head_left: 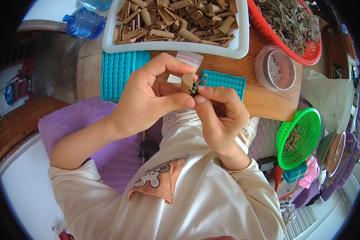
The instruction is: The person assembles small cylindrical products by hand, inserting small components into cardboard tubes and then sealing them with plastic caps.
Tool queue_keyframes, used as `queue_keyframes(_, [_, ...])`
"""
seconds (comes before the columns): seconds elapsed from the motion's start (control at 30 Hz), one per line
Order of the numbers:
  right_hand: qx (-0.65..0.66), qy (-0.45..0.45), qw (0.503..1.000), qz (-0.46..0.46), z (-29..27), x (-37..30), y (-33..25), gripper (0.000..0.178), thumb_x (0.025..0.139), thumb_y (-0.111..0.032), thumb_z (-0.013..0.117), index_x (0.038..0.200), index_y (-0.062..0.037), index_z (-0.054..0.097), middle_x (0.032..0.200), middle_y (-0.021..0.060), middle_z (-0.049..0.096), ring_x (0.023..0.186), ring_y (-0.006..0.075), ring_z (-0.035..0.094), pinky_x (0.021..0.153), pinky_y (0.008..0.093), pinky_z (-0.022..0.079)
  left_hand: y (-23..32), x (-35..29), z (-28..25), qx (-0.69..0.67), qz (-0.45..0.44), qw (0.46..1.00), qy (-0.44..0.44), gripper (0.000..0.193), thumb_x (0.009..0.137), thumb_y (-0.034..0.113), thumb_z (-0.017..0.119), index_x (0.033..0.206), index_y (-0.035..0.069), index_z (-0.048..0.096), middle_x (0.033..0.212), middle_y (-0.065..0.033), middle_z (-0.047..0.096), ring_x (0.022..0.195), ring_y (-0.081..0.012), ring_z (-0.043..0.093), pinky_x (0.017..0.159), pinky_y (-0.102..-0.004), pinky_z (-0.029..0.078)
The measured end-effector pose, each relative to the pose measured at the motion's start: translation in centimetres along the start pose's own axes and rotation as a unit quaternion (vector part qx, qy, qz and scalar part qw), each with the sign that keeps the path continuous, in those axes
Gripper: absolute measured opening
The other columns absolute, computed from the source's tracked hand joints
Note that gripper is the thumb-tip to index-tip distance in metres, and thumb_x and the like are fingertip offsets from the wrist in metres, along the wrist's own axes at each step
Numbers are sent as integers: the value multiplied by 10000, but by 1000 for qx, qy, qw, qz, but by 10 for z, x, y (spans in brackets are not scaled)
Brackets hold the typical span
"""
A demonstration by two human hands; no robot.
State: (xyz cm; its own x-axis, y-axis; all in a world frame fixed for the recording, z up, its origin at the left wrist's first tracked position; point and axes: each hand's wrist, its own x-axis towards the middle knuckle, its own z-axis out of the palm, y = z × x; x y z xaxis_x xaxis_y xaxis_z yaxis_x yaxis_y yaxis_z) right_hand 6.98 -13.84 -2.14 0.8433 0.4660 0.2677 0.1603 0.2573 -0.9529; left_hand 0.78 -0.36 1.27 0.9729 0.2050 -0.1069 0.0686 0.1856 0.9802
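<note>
My left hand (152, 90) pinches a tan plastic shell (186, 83) between thumb and fingertips, above the near edge of the wooden table. At the shell's right side is a small dark part (194, 89), perhaps a circuit piece, too small to make out fully. My right hand (222, 114) has thumb and forefinger closed on that dark part; the fingertips of both hands nearly meet. Behind the right hand lies a teal tray (228, 83) with rows of round cups. A larger teal tray (118, 76) lies left of the left hand.
Many tan shells fill a white bin (175, 51) at the back. A red basket (264, 34) of thin brownish pieces and a clear round tub (261, 68) stand right of it. A green basket (282, 148) is at the right; blue water bottles (84, 23) stand at the far left.
</note>
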Motion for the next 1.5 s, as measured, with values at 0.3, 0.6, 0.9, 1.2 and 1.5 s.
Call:
queue_keyframes(0.3, [52,-66,991,101,15,-4,10,294,766,76,519,1047,-9,502,965,81,460,632,75,530,514,172,447,-1,3,0,-70,-51,994,67,367,833,130,520,1164,50,383,1156,-131,474,1005,-210,519,828,-320,459])
queue_keyframes(0.6, [160,-29,976,145,23,3,11,334,800,58,479,1102,-10,351,970,104,439,696,122,563,547,203,488,7,4,1,-41,-39,992,111,291,879,112,418,1162,47,388,1085,-83,516,871,-104,529,576,-179,474])
queue_keyframes(0.9, [213,-56,945,240,22,4,13,324,815,23,475,1109,-12,343,1019,95,447,744,115,555,562,209,488,8,2,6,-76,-50,989,116,277,879,113,411,1147,46,386,1083,-91,504,892,-116,532,642,-208,515])
queue_keyframes(1.2, [117,-133,965,194,6,10,30,372,744,109,455,1092,-5,390,1033,94,487,909,161,547,757,253,467,-1,7,-5,-287,-164,942,52,337,879,160,423,1193,67,341,1156,-152,463,1026,-264,506,856,-365,448])
queue_keyframes(1.5, [193,-109,953,206,8,7,28,344,692,47,537,1021,9,446,932,74,543,847,133,552,754,259,452,-6,0,7,-49,-65,996,45,256,864,43,417,1118,18,430,1082,-94,508,984,-148,505,824,-258,428])
